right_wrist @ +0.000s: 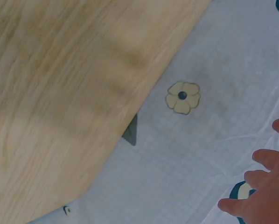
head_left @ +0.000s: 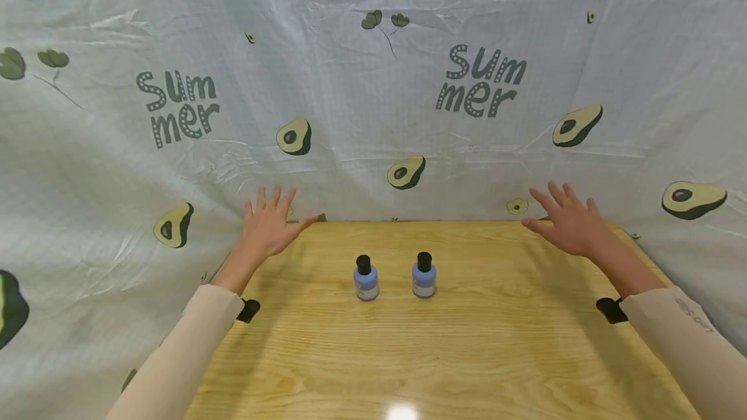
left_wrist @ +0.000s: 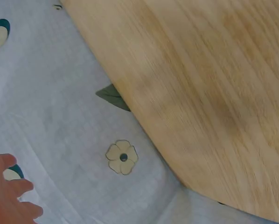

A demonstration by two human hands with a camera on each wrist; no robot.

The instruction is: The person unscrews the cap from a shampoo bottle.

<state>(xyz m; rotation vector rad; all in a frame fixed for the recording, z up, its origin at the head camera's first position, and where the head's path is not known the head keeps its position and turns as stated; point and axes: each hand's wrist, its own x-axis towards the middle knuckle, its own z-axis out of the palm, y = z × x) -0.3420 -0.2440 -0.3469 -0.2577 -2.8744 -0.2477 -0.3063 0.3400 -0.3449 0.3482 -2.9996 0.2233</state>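
Note:
Two small blue-violet bottles with black caps and pale labels stand upright on the wooden table: a left bottle (head_left: 366,282) and a right bottle (head_left: 423,279), a short gap between them. My left hand (head_left: 270,225) is raised over the table's far left corner, fingers spread and holding nothing. Over the far right corner my right hand (head_left: 569,220) is held up the same way, its fingers spread too. Both hands are well apart from the bottles. The wrist views catch only part of the left hand's fingers (left_wrist: 22,187) and of the right hand's fingers (right_wrist: 268,158).
The wooden table (head_left: 373,355) has light grain and a bright reflection at its near edge. Behind it and along its sides hangs a pale cloth (head_left: 350,83) printed with avocados, flowers and "summer" lettering. A dark strap piece (head_left: 611,310) sits at the right wrist, another (head_left: 248,310) at the left.

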